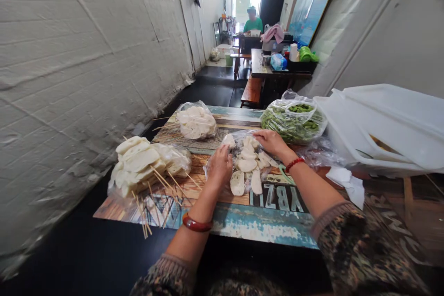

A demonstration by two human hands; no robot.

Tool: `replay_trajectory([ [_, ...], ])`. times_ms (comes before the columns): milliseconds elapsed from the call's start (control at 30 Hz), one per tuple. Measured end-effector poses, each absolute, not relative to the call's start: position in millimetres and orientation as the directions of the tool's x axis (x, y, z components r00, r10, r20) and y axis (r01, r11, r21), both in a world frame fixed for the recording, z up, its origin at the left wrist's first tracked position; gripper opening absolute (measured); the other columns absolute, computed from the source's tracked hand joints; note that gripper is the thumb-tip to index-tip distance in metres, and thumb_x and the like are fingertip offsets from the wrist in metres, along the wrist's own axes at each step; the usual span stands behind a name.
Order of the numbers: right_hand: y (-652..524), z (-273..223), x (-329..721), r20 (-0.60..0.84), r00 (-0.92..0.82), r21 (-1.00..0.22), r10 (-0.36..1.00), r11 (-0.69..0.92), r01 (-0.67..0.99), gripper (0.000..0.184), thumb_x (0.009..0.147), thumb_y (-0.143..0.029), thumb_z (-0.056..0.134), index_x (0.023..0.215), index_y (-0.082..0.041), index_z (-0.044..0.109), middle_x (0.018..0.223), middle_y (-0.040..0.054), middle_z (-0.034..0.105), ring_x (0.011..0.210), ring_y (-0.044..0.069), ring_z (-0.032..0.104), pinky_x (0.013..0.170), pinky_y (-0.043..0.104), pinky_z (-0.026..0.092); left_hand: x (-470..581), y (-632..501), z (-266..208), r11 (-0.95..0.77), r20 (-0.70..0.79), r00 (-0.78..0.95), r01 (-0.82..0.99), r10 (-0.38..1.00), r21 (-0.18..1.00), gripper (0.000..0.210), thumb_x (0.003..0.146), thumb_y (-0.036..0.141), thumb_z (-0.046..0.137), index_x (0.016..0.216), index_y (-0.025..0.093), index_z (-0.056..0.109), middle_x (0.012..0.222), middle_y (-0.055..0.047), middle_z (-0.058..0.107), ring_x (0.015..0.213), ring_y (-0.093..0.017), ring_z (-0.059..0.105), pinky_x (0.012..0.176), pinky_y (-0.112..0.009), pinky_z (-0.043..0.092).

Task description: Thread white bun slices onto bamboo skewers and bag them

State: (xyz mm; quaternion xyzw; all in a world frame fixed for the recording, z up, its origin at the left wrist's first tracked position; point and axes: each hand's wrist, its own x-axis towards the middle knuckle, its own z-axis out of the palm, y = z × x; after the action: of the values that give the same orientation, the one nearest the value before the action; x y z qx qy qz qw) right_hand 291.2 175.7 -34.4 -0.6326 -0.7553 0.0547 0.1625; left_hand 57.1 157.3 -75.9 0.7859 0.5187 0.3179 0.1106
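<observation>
Left hand [221, 165] at 9 o'clock of white slices [246, 165], right hand [273, 143] 1 o'clock; can't tell grips; tugged plastic [240, 137] might spill slices.

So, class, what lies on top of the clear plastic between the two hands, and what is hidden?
Pale slices, some overlapping, lie on the clear plastic between the left hand and right hand. Whatever is directly beneath them is covered.

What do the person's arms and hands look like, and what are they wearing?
Both sleeves are dark with a mottled, leafy pattern, ending in brownish ribbed cuffs. The left wrist has a thick, smooth, reddish-brown bangle; the right has a thin red bracelet that looks beaded. The left grip and right grip are bare, without gloves.
</observation>
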Motion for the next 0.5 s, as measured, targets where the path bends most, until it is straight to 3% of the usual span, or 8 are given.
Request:
replay_trajectory([
  [133,171.0,-32.1,295.1,0.155,-0.196,-0.318,0.968,0.237,0.918,0.033,0.089,-0.017,0.054,0.117,-0.019,0.071,0.117,0.0071,0.071,0.106,0.02,0.064,0.097,0.027,0.045,58.7,153.7,-70.1,-0.465,0.412,0.268,0.72,0.871,0.515,0.037,0.09,0.014,0.048,0.124,0.018,0.06,0.132,-0.014,0.062,0.125,-0.025,0.056,0.107,-0.043,0.045],
  [267,170.0,-38.9,283.5,0.136,-0.19,-0.365,0.972,0.227,0.903,0.044,0.075,-0.013,0.068,0.119,-0.019,0.069,0.122,0.0104,0.068,0.111,0.024,0.06,0.101,0.032,0.041,63.5,145.3,-62.7,-0.648,0.454,0.465,0.599,0.76,0.471,0.036,0.09,0.01,0.047,0.122,0.017,0.062,0.134,-0.012,0.062,0.126,-0.023,0.055,0.109,-0.041,0.043],
  [367,174.1,-44.1,277.3,0.143,-0.154,-0.441,0.978,0.202,0.875,0.038,0.075,-0.011,0.067,0.112,-0.018,0.071,0.118,0.0107,0.069,0.109,0.023,0.061,0.098,0.031,0.042,66.4,138.6,-59.5,-0.731,0.391,0.618,0.552,0.682,0.402,0.034,0.091,0.01,0.048,0.121,0.016,0.063,0.133,-0.013,0.063,0.123,-0.024,0.058,0.106,-0.043,0.044],
  [500,177.2,-45.2,285.3,0.159,-0.145,-0.562,0.977,0.21,0.8,0.026,0.078,-0.018,0.065,0.103,-0.016,0.073,0.101,0.0054,0.074,0.094,0.021,0.065,0.086,0.028,0.049,66.0,134.1,-55.2,-0.756,0.325,0.688,0.534,0.649,0.379,0.03,0.092,0.011,0.05,0.115,0.018,0.067,0.127,-0.01,0.067,0.11,-0.024,0.064,0.098,-0.042,0.048],
])
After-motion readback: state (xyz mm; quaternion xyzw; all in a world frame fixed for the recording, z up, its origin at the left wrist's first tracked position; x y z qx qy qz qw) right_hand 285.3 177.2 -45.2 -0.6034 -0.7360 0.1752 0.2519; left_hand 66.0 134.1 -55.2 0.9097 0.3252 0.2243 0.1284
